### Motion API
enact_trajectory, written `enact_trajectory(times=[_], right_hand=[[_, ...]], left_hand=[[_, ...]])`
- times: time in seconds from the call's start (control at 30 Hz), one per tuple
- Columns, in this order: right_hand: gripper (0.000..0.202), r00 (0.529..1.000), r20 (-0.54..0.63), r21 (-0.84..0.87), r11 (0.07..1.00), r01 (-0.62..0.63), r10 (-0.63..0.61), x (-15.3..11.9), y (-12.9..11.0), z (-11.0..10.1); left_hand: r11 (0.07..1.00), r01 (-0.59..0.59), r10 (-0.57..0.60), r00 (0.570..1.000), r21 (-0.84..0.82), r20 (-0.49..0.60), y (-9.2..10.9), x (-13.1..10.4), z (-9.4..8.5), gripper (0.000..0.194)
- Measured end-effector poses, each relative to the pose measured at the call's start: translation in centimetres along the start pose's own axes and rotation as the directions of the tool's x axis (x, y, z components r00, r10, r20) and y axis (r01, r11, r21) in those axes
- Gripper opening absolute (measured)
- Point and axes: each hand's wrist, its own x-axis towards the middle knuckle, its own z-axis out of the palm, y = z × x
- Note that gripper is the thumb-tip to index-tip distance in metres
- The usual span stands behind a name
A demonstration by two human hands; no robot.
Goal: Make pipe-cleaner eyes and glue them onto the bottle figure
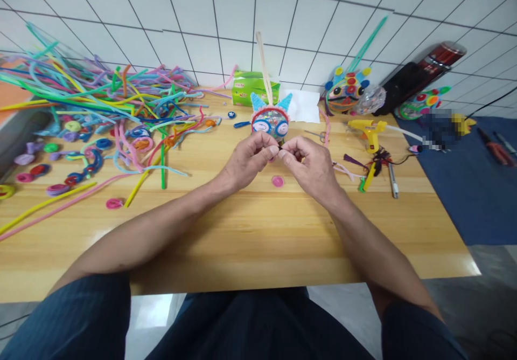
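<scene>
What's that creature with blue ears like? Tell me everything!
The creature has a shiny, clear-looking middle, a fuzzy red band, pointed blue ears and round blue-ringed eyes. A pale strip rises above it. It faces the camera, between a green packet and the left hand and right hand, which hide its lower part; contact is unclear.

On the worktop (pixel 242 230), pipe cleaners (pixel 121 98) lie left, a glue gun (pixel 369 131) right; the ornament (pixel 271 118) sits between, before a tissue pack (pixel 244 89).
</scene>
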Motion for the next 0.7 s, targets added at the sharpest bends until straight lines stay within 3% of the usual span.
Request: enact_trajectory(times=[0.13,0.23,0.37,0.53,0.6,0.7], right_hand=[[0.013,0.993,0.056,-0.176,0.978,0.112,-0.104,0.0,0.2,-0.5],[0.011,0.99,0.048,-0.21,0.968,0.141,-0.133,-0.1,0.0,-0.7],[0.011,0.997,-0.031,-0.085,0.994,0.067,-0.07,0.0,-0.1,-0.2],[0.011,0.996,-0.083,-0.003,1.0,0.02,-0.02,-0.1,0.3,0.6],[0.012,0.994,-0.071,-0.081,0.994,0.074,-0.08,-0.1,0.4,0.4],[0.014,0.983,-0.013,-0.211,0.962,0.175,-0.182,-0.1,0.5,-0.3]], left_hand=[[0.981,-0.034,0.014,0.994,0.192,0.104,0.4,0.4,-1.1,0.025],[0.956,-0.075,0.046,0.993,0.285,0.106,0.9,0.4,-1.3,0.02],[0.988,-0.051,0.049,0.999,0.146,0.016,1.0,0.1,-0.5,0.028],[0.989,0.1,-0.104,0.994,-0.108,-0.033,0.1,-0.1,0.3,0.037],[0.992,0.094,-0.096,0.995,-0.082,-0.014,-0.1,0.0,0.1,0.037],[0.995,0.0,-0.003,1.0,0.095,0.03,0.0,0.2,-0.5,0.035]])
